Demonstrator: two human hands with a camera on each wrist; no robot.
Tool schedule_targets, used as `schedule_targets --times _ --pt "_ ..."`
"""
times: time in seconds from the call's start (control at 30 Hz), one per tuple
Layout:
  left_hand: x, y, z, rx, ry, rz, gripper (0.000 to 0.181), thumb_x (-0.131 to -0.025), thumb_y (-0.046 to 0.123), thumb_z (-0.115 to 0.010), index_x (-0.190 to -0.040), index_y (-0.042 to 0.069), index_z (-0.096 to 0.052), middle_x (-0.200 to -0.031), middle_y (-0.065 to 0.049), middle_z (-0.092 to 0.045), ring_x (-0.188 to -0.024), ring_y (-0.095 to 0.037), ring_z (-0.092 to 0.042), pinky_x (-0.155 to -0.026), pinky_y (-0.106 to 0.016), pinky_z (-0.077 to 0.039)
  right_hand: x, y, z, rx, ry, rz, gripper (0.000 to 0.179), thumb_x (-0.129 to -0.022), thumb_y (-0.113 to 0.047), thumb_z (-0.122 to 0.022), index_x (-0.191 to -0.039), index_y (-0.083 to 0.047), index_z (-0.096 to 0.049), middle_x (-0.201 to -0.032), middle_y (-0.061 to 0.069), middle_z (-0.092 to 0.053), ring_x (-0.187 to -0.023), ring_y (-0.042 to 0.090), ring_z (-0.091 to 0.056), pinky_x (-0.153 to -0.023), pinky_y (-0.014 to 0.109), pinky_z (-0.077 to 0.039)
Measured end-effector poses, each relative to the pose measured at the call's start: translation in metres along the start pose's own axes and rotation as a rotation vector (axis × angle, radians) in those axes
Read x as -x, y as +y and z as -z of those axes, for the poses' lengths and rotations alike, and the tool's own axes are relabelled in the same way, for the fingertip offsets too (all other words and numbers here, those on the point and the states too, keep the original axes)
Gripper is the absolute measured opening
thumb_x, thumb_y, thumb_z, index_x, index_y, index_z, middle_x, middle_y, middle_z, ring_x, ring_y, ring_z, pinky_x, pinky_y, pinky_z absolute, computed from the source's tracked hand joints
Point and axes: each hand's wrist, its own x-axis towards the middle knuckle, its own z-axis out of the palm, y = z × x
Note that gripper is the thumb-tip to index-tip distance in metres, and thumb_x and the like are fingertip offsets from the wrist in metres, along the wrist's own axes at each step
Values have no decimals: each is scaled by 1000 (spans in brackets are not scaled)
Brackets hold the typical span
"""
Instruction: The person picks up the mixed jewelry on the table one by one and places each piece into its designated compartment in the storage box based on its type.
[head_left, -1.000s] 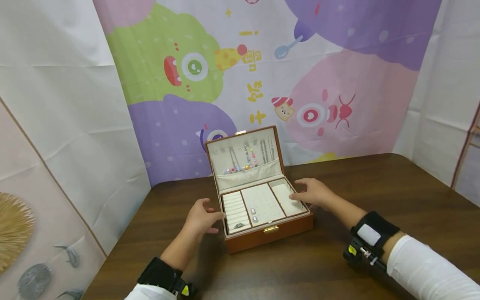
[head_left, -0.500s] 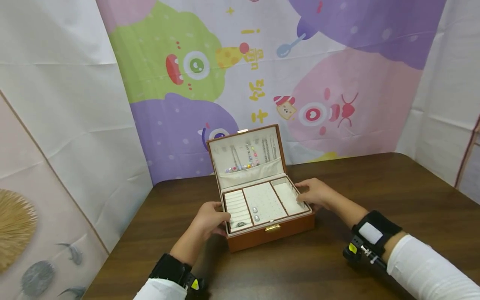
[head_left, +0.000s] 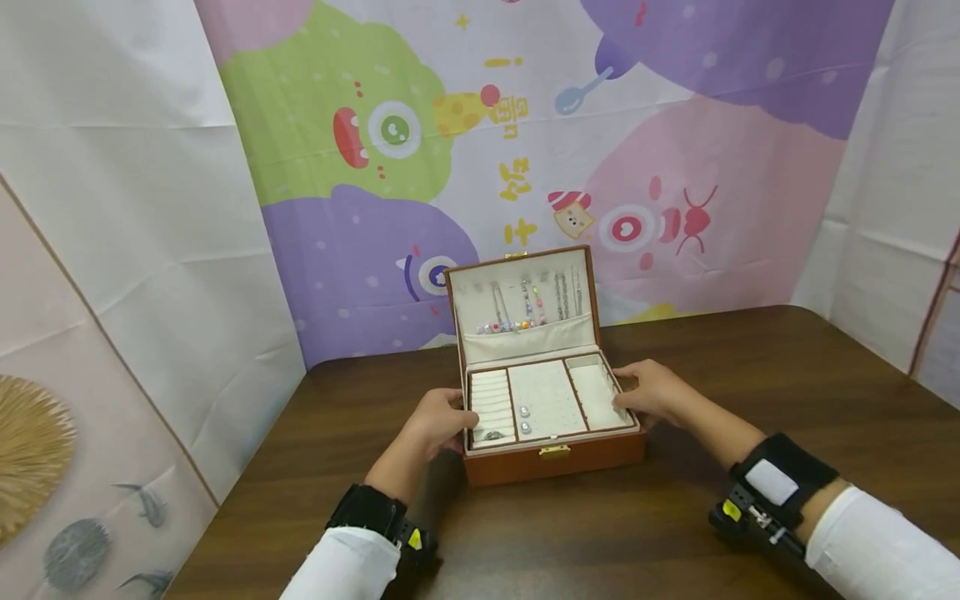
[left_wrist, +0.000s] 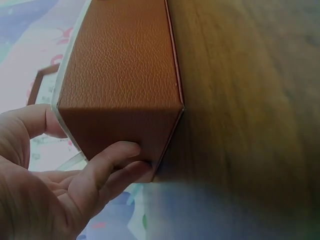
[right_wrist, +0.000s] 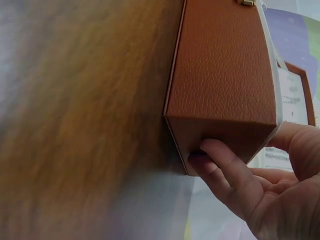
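A brown leather jewelry box [head_left: 495, 472] stands on the table with its lid [head_left: 474, 293] raised, gold clasp [head_left: 555, 451] facing me. My left hand [head_left: 437, 419] grips its left wall, thumb over the rim and fingers [left_wrist: 107, 162] against the outer side. On the opposite wall, my right hand [head_left: 658, 393] holds in the same way, its fingers [right_wrist: 225, 162] pressed to the leather. Inside the cream tray, a ring [head_left: 492, 435] sits in the ring rolls and two round earrings [head_left: 525, 412] are in the middle panel. Several necklaces [head_left: 562, 296] hang inside the lid.
The dark wooden table [head_left: 570, 533] extends around the box on all sides. Behind it hangs a cartoon-printed cloth [head_left: 525, 150], with the raised lid in front. A pale curtain [head_left: 150, 208] borders the left side.
Both hands have closed onto the side walls, the right thumb shifting outward to the rim. The box has moved right and slightly back, turning so its front faces me more squarely.
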Motion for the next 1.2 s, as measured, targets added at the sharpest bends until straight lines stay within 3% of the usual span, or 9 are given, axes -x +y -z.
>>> schedule_targets --times 0.17,0.4,0.53,0.67,0.73,0.87,0.9,1.07,1.2 --pt "-9 1 -3 -28 -5 3 64 -84 -3 -62 -143 -9 -39 -141 -26 -45 -88 -25 -60 -62 -41 -57 9 3 4 9 14 8 70 -88 -7 -64 -147 10 -30 -85 15 -66 -57 22 -65 -55 41 -57" --pt "-14 6 -3 -27 -4 2 64 -84 -2 -62 -144 -7 -39 -144 -26 -41 -94 -30 -59 -66 -44 -57 12 1 9 13 34 47 69 -88 -9 -66 -146 11 -32 -90 17 -67 -56 22 -63 -55 41 -57" --pt "-16 5 2 1 -44 24 65 -84 -4 -61 -144 -8 -37 -134 -27 -49 -90 -28 -61 -66 -45 -58 9 1 10 15 -1 37 69 -90 -8 -66 -145 12 -30 -92 19 -65 -60 21 -65 -56 41 -57" --pt "-23 7 13 24 -100 28 60 -87 0 -62 -142 -11 -38 -121 -27 -57 -99 -34 -63 -79 -48 -56 3 -6 17 113 -13 36 61 -93 -13 -64 -139 16 -37 -105 23 -63 -70 22 -65 -61 38 -57" --pt "-29 13 21 25 -115 -4 60 -91 7 -63 -142 -11 -37 -131 -28 -52 -115 -38 -57 -90 -50 -51 -2 -15 23 186 9 57 59 -95 -17 -62 -136 17 -40 -117 29 -59 -79 29 -66 -68 38 -57" --pt "-43 36 35 92 -108 -103 61 -100 22 -55 -148 -6 -29 -150 -24 -34 -136 -41 -35 -106 -54 -37 -19 -39 37 279 136 119 59 -98 -22 -53 -142 14 -35 -140 34 -42 -115 46 -53 -92 51 -48" --pt "-47 42 38 121 -94 -128 61 -102 25 -52 -150 -4 -27 -152 -23 -31 -138 -40 -31 -108 -54 -34 -25 -46 39 283 191 138 59 -98 -22 -51 -143 13 -34 -142 34 -39 -117 48 -51 -95 53 -46" --pt "-67 74 48 303 21 -200 66 -103 37 -47 -153 2 -22 -157 -18 -23 -142 -37 -25 -111 -53 -29 -46 -78 50 130 439 156 63 -96 -21 -46 -149 7 -27 -152 27 -29 -134 45 -34 -108 54 -31" --pt "-79 91 53 450 71 -173 80 -96 53 -52 -157 15 -17 -159 -15 -19 -143 -37 -22 -110 -61 -25 -58 -97 59 -18 518 139 74 -95 -28 -49 -153 4 -17 -155 28 -20 -141 43 -21 -112 54 -25"
